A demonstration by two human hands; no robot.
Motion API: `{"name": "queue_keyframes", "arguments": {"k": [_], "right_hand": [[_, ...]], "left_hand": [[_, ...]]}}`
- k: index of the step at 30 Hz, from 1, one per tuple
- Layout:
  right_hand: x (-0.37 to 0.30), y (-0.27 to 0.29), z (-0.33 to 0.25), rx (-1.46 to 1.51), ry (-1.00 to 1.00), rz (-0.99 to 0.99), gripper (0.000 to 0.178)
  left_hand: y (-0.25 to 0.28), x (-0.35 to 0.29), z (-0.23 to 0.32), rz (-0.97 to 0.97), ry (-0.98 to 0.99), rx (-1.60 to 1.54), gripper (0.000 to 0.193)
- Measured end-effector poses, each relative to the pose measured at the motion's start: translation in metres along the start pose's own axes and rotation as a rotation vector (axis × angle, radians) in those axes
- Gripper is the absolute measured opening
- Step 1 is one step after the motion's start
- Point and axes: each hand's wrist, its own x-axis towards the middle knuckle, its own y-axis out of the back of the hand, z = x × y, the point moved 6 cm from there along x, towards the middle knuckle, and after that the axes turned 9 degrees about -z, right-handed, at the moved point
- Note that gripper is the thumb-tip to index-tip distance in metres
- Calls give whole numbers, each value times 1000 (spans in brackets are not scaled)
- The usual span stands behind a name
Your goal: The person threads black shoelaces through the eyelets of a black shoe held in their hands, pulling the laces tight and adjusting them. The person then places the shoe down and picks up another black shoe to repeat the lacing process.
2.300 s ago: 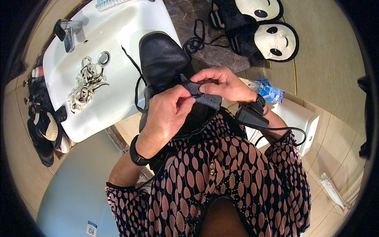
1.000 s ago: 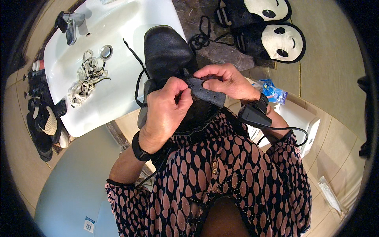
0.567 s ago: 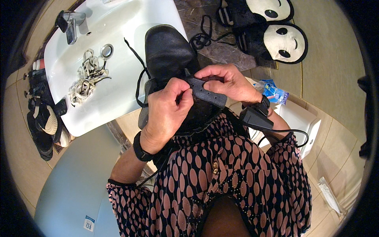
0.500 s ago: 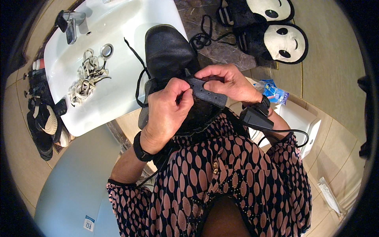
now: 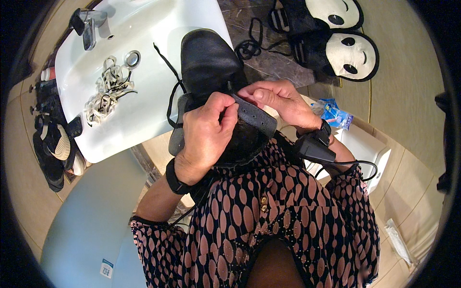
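The black shoe (image 5: pixel 209 55) lies between the person's patterned clothing (image 5: pixel 240 206) and the white sink (image 5: pixel 153 96), toe pointing away and slightly left, its long axis running back toward the body. The left hand (image 5: pixel 209 129) has 2 fingertips pinched together beside the eyelet flap (image 5: pixel 257 120); what they grip, I cannot tell. The right hand (image 5: pixel 283 103) touches the flap's edge, grasp unclear. Outward, 1 blue packet (image 5: pixel 333 115) and 1 blue-and-white label (image 5: pixel 107 268) bear print.

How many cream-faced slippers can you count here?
2: the nearer slipper, at upper right beyond the right hand, and the farther slipper just above it, partly cut off by the top edge. Others may be hidden.
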Motion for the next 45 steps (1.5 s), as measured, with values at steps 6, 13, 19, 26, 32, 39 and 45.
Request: {"name": "queue_keyframes", "arguments": {"k": [6,13,19,26,32,39,45], "right_hand": [[3,-6,3,13,99,76,8],[4,-10,-1,-43,110,155,2],[3,-12,-7,-78,192,206,5],[4,-10,-10,-96,223,241,6],[4,-9,-8,-9,245,262,7],[-6,25,-35,248,370,412,10],[0,-3,-50,427,254,-8,8]], "left_hand": [[0,0,0,-9,30,-29,8],[3,-1,2,-34,27,-74,9],[38,-8,43,-55,-124,180,18],[86,-56,3,4,177,237,36],[55,-62,-18,18,300,-43,14],[60,-68,-21,3,306,-153,8],[60,-66,-17,-14,254,-182,16]]}}
